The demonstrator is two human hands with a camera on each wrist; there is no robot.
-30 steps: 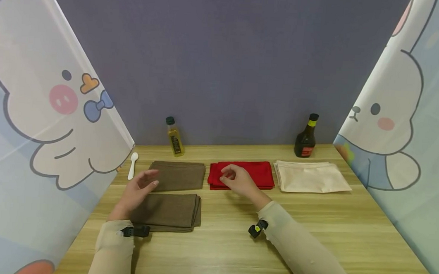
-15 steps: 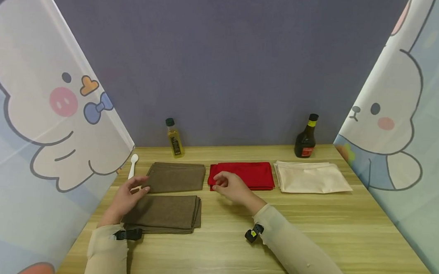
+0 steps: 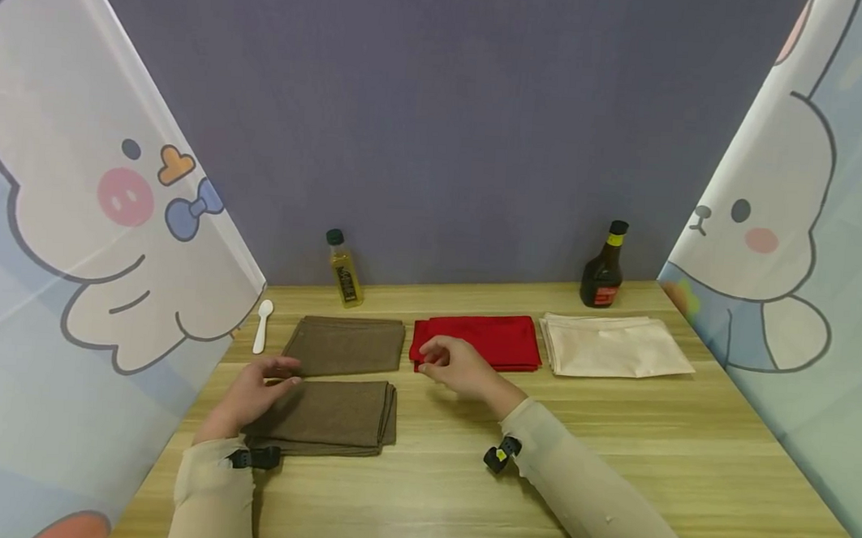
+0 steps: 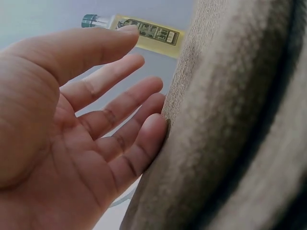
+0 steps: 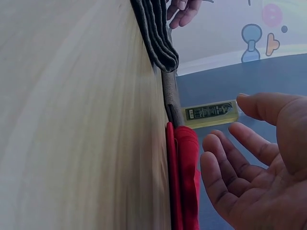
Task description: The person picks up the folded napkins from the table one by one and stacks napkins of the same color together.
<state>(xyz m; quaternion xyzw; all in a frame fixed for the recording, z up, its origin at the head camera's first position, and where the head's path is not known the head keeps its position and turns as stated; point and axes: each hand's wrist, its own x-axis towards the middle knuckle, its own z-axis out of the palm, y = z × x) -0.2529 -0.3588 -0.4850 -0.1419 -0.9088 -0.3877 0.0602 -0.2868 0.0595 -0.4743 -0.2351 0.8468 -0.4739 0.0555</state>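
Note:
My left hand is over the left end of the nearer folded brown cloth. In the left wrist view its fingers are loosely bent, nothing between them, and the little finger is at the cloth's edge; whether it touches, I cannot tell. Behind lies a second folded brown cloth. My right hand hovers at the near left part of a folded red cloth, fingers relaxed and holding nothing. In the right wrist view the red cloth lies beside the fingers with a gap.
A white spoon lies at the far left. An oil bottle with a green cap and a dark sauce bottle stand near the back panel. A folded cream cloth lies right on the wooden table.
My left hand has moved left and toward me, from the gap between the brown cloths to the nearer one's left end. My right hand has shifted slightly left and nearer. The cloths look unmoved.

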